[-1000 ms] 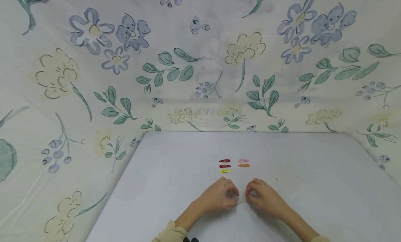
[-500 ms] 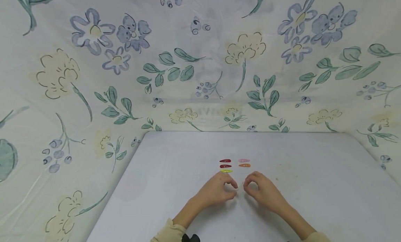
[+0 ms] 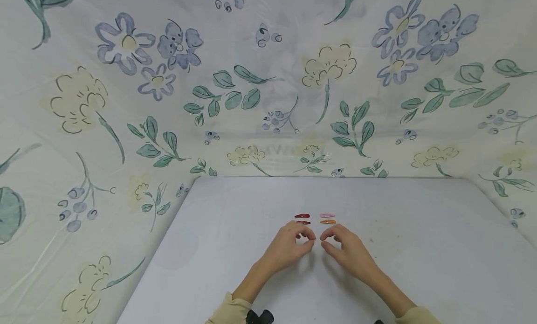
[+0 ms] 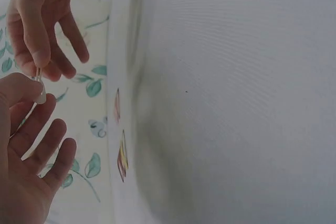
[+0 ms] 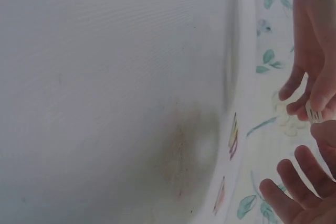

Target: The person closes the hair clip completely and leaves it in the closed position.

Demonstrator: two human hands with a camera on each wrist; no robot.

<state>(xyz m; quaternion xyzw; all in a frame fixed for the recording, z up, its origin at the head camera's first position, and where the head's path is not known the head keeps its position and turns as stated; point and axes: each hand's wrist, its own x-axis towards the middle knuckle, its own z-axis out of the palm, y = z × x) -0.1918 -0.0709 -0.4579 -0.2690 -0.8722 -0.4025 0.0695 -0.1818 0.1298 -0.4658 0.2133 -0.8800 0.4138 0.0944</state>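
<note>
A small whitish snap hair clip (image 4: 41, 96) is held up between both hands above the table. My left hand (image 3: 282, 249) pinches its wider end between thumb and forefinger, other fingers spread. My right hand (image 3: 349, 254) pinches the opposite, narrow end. In the head view the clip is too small to make out between the fingertips. Beyond the hands lie a red hair clip (image 3: 302, 216), a second red hair clip (image 3: 304, 223) partly behind my left hand, a pink hair clip (image 3: 327, 216) and an orange hair clip (image 3: 328, 222). A yellow hair clip (image 4: 124, 153) shows in the left wrist view.
The white table (image 3: 235, 203) runs back to a floral-print cloth (image 3: 285, 81), which also hangs at both sides. A few tiny brown specks (image 3: 371, 240) dot the table right of the hands. A black device (image 3: 260, 317) sits by the left sleeve.
Both hands have moved up and away from the body, toward the row of hair clips, and come closer together. The left hand now covers the yellow hair clip in the head view.
</note>
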